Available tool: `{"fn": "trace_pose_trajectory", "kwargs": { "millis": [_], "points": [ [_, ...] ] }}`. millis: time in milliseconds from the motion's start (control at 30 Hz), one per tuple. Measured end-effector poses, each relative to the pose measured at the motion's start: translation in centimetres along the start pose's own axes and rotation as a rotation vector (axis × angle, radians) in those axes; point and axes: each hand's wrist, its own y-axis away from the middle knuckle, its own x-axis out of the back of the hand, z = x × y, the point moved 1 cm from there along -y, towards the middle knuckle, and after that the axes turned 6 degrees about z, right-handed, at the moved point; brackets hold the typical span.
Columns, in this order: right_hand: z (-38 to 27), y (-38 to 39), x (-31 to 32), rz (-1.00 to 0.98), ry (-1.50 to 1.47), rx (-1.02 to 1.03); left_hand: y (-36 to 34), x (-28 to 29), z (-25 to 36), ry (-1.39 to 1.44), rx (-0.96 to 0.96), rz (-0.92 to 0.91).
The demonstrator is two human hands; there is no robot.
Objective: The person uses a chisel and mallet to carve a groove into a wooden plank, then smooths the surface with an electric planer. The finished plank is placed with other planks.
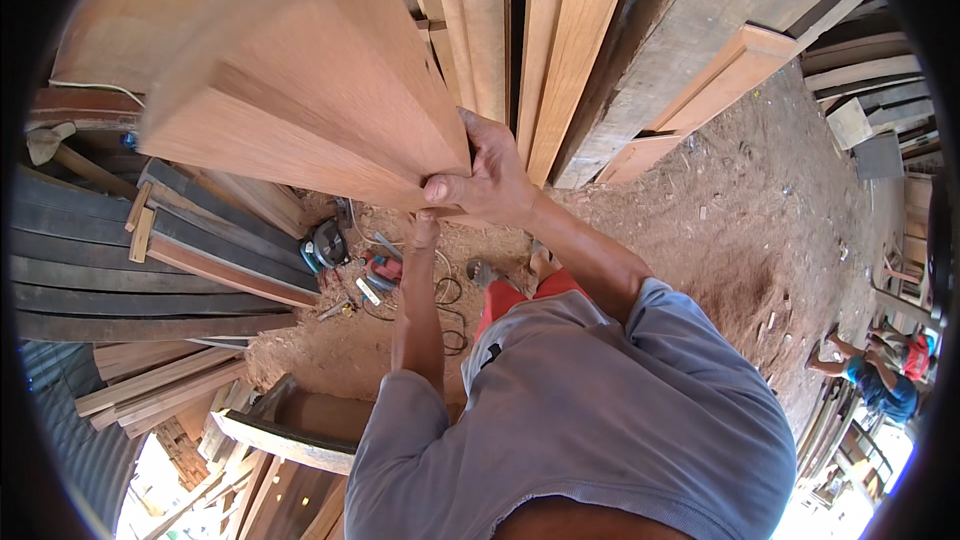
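Note:
A thick reddish-brown wooden piece (pixel 320 90) with a stepped, bevelled face is raised in front of me, reaching from my hands toward the upper left. My right hand (pixel 490 175) grips its near end at the right edge, thumb laid over the face and the other fingers mostly hidden behind. From below, my left hand (pixel 425 230) holds the lower edge of the same end; its thumb tip shows and the rest of the fingers are out of sight.
On the dusty ground lie a teal-and-black power tool (pixel 325 245), a red power tool (pixel 383 268) and a black cable (pixel 455 315). Dark planks (pixel 130 280) are stacked at left. Long boards (pixel 560 50) stand ahead, beside a panelled wooden piece (pixel 715 85). People (pixel 885 380) sit far right.

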Motion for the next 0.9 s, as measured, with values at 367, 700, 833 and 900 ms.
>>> {"fn": "trace_pose_trajectory", "kwargs": {
  "millis": [367,700,833,900],
  "points": [
    [5.4,1.9,6.1,-0.066,0.271,-0.234,-2.6,-3.8,5.7,-0.281,-0.008,-0.194],
    [3.2,3.9,9.2,0.069,1.04,-0.144,-6.8,-7.1,4.6,-0.394,-0.009,-0.186],
    [3.5,7.0,12.5,0.058,1.05,-0.356,-11.2,-9.7,4.1,-0.605,0.095,-0.249],
    [3.6,8.5,13.9,0.034,1.074,-0.455,-13.5,-11.3,4.3,-0.796,0.092,-0.298]
  ]
}}
